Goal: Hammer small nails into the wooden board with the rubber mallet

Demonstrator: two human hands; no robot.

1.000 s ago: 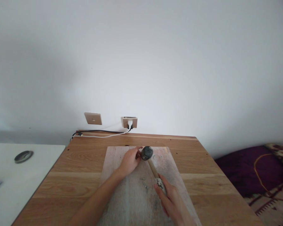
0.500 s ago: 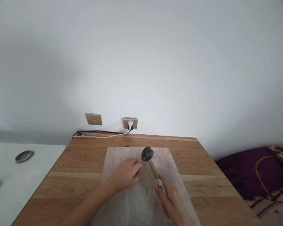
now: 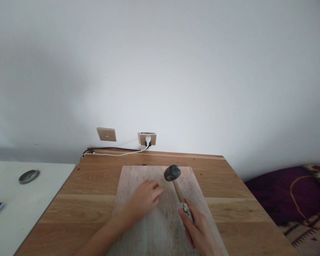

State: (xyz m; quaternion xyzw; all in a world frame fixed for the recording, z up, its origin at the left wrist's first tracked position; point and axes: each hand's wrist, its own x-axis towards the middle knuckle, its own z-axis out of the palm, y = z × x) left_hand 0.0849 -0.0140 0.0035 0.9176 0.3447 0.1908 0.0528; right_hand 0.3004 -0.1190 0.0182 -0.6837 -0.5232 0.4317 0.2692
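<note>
My right hand [image 3: 198, 227] is wrapped round the worn, pale-patched grip of a mallet [image 3: 179, 192]. The mallet's dark, round head [image 3: 172, 173] is raised over the far part of a weathered wooden board [image 3: 146, 234]. Left of the mallet, my left hand [image 3: 145, 197] hovers over the board with its fingers curled and thumb toward them; whatever may be between the fingertips is too small and blurred to make out. A row of small nails [image 3: 149, 178] stands along the board's far side. Loose nails [image 3: 165, 214] lie near its middle, between my hands.
The board lies on a wooden table [image 3: 80, 209] against a white wall. A plugged-in socket [image 3: 148, 139] and cables [image 3: 114, 155] are at the back. On the left, a white table [image 3: 37, 202] bears a grey oval dish [image 3: 29, 176]. Purple fabric [image 3: 288, 195] is at the right.
The mallet and my right hand have shifted slightly right, and the mallet's head has tilted. My left hand has moved a little to the right and nearer to me.
</note>
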